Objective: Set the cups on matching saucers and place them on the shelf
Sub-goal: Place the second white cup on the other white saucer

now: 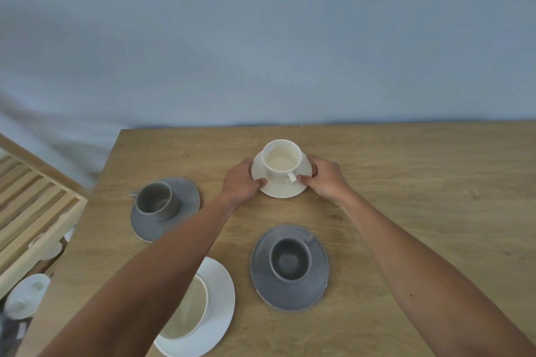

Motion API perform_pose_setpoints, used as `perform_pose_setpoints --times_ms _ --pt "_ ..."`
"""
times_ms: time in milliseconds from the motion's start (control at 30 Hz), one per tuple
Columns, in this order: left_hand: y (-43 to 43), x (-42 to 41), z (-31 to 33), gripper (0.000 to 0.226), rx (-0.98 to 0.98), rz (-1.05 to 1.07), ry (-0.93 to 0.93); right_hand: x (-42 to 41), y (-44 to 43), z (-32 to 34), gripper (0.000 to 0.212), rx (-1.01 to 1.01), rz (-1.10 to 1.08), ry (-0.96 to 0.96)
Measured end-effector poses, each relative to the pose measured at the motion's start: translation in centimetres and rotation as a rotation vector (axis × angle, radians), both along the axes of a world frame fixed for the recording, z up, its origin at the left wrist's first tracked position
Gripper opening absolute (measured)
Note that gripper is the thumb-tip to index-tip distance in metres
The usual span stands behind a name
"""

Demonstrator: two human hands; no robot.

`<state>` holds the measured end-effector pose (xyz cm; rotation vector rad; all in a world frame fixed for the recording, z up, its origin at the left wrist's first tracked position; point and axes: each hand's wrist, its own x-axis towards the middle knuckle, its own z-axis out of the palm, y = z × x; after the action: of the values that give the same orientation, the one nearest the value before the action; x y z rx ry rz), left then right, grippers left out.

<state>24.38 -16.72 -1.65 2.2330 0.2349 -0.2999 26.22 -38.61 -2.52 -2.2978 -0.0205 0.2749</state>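
Observation:
A cream cup (280,161) stands on a cream saucer (282,191) at the far middle of the wooden table (406,182). My left hand (240,182) grips the saucer's left rim and my right hand (326,178) grips its right rim, thumbs on top. A grey cup (156,200) sits off-centre on a grey saucer (185,191) to the left. Another grey cup (290,258) sits on a grey saucer (290,295) nearer me. Closest to me, a white cup (188,310) rests on a white saucer (220,298), partly hidden by my left forearm.
A slatted wooden shelf (32,206) stands lower at the left, beside the table's left edge. Below it lie white cups or dishes (27,295). A pale blue wall runs behind the table's far edge.

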Motion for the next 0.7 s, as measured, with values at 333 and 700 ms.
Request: perform_pose_setpoints --times_ms 333,700 --pt "0.7 -0.8 0.4 0.058 -0.246 0.045 -0.018 -1.1 -0.2 0.5 0.062 0.235 -0.082 0.029" --pt "3.9 -3.0 6.5 0.063 -0.427 0.184 -0.087 -0.5 2.7 7.7 0.058 0.342 0.037 -0.018"
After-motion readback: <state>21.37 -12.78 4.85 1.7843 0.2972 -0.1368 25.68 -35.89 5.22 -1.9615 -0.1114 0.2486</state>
